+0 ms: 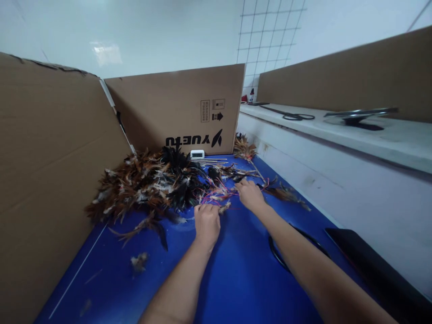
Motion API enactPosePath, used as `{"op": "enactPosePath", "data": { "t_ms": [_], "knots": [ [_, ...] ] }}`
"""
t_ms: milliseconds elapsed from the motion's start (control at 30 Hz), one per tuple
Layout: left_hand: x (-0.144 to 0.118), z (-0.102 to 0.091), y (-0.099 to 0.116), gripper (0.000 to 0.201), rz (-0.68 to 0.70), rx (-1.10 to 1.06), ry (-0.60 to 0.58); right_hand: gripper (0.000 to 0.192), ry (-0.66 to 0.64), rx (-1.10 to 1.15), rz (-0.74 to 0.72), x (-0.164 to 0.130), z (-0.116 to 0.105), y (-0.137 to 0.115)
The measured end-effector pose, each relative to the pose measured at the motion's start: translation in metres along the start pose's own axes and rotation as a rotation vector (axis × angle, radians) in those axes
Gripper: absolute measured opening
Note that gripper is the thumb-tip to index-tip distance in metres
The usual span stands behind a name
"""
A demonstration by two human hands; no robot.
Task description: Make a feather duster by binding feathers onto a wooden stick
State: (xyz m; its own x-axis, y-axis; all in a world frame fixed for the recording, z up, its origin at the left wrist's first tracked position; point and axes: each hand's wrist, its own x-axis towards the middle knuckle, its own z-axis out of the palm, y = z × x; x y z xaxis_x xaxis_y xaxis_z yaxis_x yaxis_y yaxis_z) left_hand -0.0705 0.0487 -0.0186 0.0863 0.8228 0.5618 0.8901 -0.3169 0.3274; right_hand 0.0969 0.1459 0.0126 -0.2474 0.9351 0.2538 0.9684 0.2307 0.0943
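Observation:
My left hand [207, 220] is closed in a fist above the blue table; what it grips, if anything, is hidden. A small fluffy feather [224, 207] shows just beside its knuckles. To the right and a little farther off, my right hand [250, 195] is closed with fingertips down among feathers and string, and I cannot make out what is in them. Tangled pink string [216, 194] lies between and beyond my hands. A big heap of brown, white and black feathers [141, 180] sits to the left. A feather duster [245, 148] with a thin stick lies behind my right hand.
Cardboard panels [178, 103] wall off the left and back of the blue table [236, 279]. Thin sticks [216, 160] and a small white digital display [197, 154] lie at the back. Scissors [297, 116] rest on the right ledge. A black cable loop [276, 252] lies under my right forearm.

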Motion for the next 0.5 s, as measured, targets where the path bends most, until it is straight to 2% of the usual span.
{"op": "enactPosePath", "data": {
  "t_ms": [100,300,400,500],
  "knots": [
    [0.001,0.0,0.001,0.016,-0.044,-0.032,0.02,0.028,0.015,-0.012,0.036,0.002,0.004,-0.002],
    [0.004,0.001,0.001,0.016,-0.157,-0.141,0.101,0.028,0.062,0.002,0.07,-0.013,-0.005,-0.005],
    [0.007,0.001,0.001,0.017,-0.22,-0.176,0.138,0.034,0.137,0.078,0.019,-0.021,-0.002,-0.011],
    [0.008,0.0,0.0,0.019,-0.311,-0.234,0.166,0.044,0.206,0.172,-0.105,-0.025,0.006,-0.016]
  ]
}}
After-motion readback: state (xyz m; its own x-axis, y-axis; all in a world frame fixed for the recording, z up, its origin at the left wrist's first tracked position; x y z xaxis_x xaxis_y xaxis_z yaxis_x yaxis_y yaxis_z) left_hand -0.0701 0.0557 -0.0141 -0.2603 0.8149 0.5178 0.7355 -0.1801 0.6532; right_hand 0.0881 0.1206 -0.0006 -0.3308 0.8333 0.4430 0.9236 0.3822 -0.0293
